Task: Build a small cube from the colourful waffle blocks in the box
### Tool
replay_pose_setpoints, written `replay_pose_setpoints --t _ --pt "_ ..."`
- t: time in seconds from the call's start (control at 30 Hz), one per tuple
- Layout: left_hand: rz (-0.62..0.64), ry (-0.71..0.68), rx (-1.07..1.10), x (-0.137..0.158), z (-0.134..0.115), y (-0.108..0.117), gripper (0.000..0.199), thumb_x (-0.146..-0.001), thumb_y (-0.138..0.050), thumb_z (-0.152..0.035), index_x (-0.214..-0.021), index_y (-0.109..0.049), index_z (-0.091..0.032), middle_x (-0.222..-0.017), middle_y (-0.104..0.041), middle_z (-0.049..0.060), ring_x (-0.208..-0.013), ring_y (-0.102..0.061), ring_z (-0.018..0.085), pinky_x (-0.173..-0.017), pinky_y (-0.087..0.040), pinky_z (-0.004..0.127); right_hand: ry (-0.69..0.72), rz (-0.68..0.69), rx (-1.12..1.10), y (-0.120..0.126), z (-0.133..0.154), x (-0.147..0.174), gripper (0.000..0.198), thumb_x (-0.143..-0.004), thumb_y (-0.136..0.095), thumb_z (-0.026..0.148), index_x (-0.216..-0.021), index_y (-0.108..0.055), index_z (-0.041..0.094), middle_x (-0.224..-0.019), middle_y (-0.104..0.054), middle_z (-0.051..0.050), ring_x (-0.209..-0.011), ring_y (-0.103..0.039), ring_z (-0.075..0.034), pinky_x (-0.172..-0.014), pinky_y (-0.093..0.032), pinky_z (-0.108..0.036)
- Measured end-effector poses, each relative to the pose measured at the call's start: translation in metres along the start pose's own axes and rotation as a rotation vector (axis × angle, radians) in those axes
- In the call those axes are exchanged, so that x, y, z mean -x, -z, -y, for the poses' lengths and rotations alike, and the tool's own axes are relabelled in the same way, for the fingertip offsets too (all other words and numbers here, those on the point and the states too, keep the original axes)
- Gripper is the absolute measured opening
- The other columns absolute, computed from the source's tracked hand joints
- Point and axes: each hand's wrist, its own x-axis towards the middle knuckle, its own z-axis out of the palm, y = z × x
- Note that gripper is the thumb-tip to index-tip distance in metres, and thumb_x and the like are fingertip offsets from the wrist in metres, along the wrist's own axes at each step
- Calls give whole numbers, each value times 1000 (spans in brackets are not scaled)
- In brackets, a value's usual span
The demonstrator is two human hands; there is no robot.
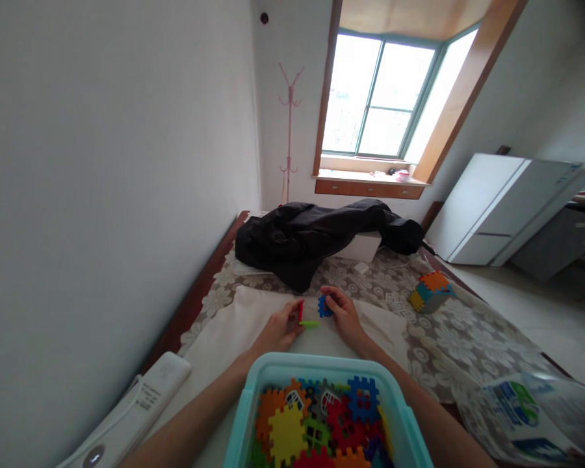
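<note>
Beyond the near bin, my left hand (283,327) pinches a red building tile (301,312), seen edge-on. A bright green tile (309,324) juts to the right from its lower end; whether the two are joined I cannot tell. My right hand (344,315) grips a blue building tile (324,307) with notched edges, a short gap to the right of the red one. In front of me a light teal bin (322,361) holds several notched tiles in yellow, orange, red, green, blue and grey.
An assembled block box (431,291) stands on the flowered cover to the right. A black cloth (292,237) lies across the back over a white box (363,247). A white appliance (143,406) is at lower left, and a plastic bag (531,416) at lower right.
</note>
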Motion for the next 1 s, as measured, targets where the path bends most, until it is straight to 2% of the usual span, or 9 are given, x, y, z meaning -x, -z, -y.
replay_pose_setpoints --t 0.13,0.23,0.37,0.43,0.57,0.67,0.77,0.87,1.0 --pt "-24 -37 -10 0 3 -2 79 -99 -60 -16 -177 -49 -18 -165 -70 17 -143 -76 33 -130 -57 60 31 38 79 0 -1 -1 42 -82 -89 61 -102 -87 24 -94 -77 -5 -82 -61 -20 -80 -48 -34" --pt "-129 -95 -83 -1 3 -2 65 -101 -61 -18 -166 -63 -20 -169 -66 17 -147 -71 34 -128 -59 58 57 79 100 0 2 0 34 -83 -86 57 -89 -83 23 -88 -74 -5 -82 -60 -21 -80 -46 -34" --pt "-194 -97 -113 0 -1 -1 50 -103 -62 -20 -152 -71 -21 -154 -71 17 -125 -75 30 -104 -70 47 81 175 135 -3 9 6 29 -86 -83 53 -85 -80 24 -82 -69 -4 -80 -60 -22 -77 -45 -34" --pt "-184 -96 -132 0 -3 -1 49 -102 -61 -17 -150 -71 -21 -148 -71 16 -116 -76 28 -100 -71 46 117 259 196 -6 13 10 27 -92 -80 51 -90 -81 24 -85 -70 -4 -81 -61 -22 -80 -47 -35" --pt "-123 -133 -172 1 -6 -3 49 -100 -57 -11 -147 -71 -19 -146 -73 17 -129 -74 30 -115 -67 51 192 360 277 -10 16 15 22 -98 -75 45 -100 -81 24 -96 -75 -4 -89 -64 -23 -90 -50 -37" --pt "-67 -186 -204 2 -6 -3 56 -99 -57 -8 -152 -69 -20 -158 -69 17 -150 -68 31 -132 -56 55 181 381 262 -10 16 15 16 -86 -73 27 -100 -80 24 -97 -76 -4 -91 -64 -23 -89 -51 -36" --pt "1 -218 -231 4 -5 -2 63 -100 -62 -11 -162 -64 -22 -182 -50 16 -170 -52 32 -143 -45 58 174 305 230 -8 15 14 22 -75 -68 21 -94 -77 23 -90 -72 -2 -84 -62 -21 -81 -49 -33" --pt "85 -200 -230 6 -3 -2 58 -109 -61 -23 -167 -62 -23 -194 -30 16 -178 -40 32 -146 -39 57 174 243 196 -3 17 17 18 -74 -68 23 -91 -75 23 -85 -68 -1 -79 -60 -20 -75 -49 -31" --pt "76 -160 -178 5 0 -4 49 -113 -55 -24 -159 -69 -25 -193 -36 11 -176 -45 29 -145 -42 54 205 303 215 -1 21 27 20 -76 -68 20 -95 -74 24 -89 -68 -2 -81 -62 -19 -73 -51 -30"
